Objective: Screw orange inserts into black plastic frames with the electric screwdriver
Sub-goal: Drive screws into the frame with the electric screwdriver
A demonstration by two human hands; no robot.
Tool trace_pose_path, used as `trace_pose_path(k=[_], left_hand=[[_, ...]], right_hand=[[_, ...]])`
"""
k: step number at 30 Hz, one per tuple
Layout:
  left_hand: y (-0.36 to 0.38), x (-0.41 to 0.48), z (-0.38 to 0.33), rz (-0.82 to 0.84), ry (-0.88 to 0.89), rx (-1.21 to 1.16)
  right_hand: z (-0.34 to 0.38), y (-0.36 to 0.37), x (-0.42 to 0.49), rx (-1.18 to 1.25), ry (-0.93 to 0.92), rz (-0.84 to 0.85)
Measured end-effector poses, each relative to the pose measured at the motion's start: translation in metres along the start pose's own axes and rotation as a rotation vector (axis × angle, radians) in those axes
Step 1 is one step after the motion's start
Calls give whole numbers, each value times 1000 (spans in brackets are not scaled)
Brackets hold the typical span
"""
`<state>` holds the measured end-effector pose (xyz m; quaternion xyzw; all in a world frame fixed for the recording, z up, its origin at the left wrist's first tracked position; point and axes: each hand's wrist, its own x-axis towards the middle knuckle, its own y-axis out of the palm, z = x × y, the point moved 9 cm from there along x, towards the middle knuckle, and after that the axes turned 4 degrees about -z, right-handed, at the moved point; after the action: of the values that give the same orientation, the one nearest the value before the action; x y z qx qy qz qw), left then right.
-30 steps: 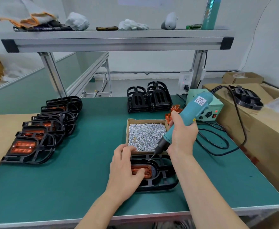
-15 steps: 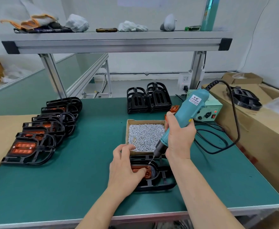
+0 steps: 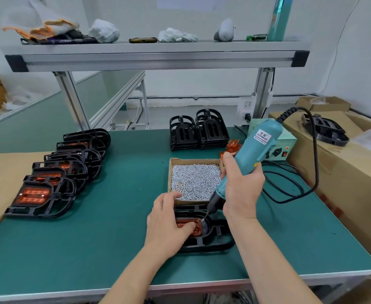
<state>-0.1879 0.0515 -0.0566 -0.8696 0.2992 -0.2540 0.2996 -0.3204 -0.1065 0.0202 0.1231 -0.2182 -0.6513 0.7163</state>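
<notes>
Bringing screwdriver (image 3: 254,150) steeper, right hand (image 3: 241,187) gripping it, tip now touching insert's (image 3: 196,227) right end. Left hand (image 3: 167,227) still clamping frame (image 3: 213,242) near table's (image 3: 92,238) front edge, thumb pressing insert. Screw probably going in.

This is a small assembly workshop: a green-matted workbench (image 3: 92,238) under an aluminium-profile shelf (image 3: 158,60) carries a row of black frames (image 3: 87,170) fitted with orange inserts (image 3: 34,195), two stacks of bare frames (image 3: 198,130) and an open cardboard box of small screws (image 3: 194,178). A corded electric screwdriver (image 3: 254,150) runs towards a bench power unit (image 3: 287,143), and large cardboard cartons (image 3: 333,176) stand alongside.
</notes>
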Motion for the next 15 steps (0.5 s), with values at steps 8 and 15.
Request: trace_pose_path(k=[8,15], left_hand=[[1,1,2,3,-16,-5],[0,1,1,-5,-16,7]], right_hand=[[16,3,0,-54,-85,27],[19,8,-9,-45,-114,60]])
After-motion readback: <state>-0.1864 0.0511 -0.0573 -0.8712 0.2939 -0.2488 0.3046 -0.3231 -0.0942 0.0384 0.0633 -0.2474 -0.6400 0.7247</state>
